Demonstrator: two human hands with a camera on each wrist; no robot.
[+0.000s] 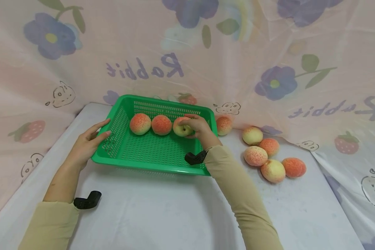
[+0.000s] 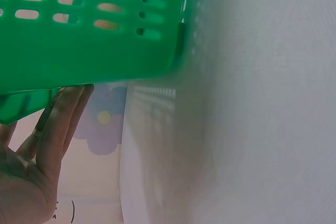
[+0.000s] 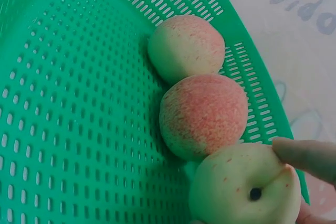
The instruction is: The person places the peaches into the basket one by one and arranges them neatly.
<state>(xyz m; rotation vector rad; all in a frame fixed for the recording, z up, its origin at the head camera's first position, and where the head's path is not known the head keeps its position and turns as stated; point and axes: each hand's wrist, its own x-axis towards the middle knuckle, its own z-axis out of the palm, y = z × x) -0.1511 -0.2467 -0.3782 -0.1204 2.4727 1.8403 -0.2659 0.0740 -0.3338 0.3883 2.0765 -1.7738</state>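
"What does the right hand (image 1: 200,128) have?"

"A pale peach (image 1: 182,130), held in a narrow grip inside the green basket (image 1: 150,166)."

"And beside it?"

"Two other peaches (image 1: 140,124), lined up to the left near the far wall."

"The left hand (image 1: 83,145)?"

"Its grip holds the basket's left rim, by thumb and fingers."

"Anything on the bench (image 1: 143,215)?"

"The basket, and six more peaches (image 1: 255,156) to its right: five clustered, one near the basket's end."
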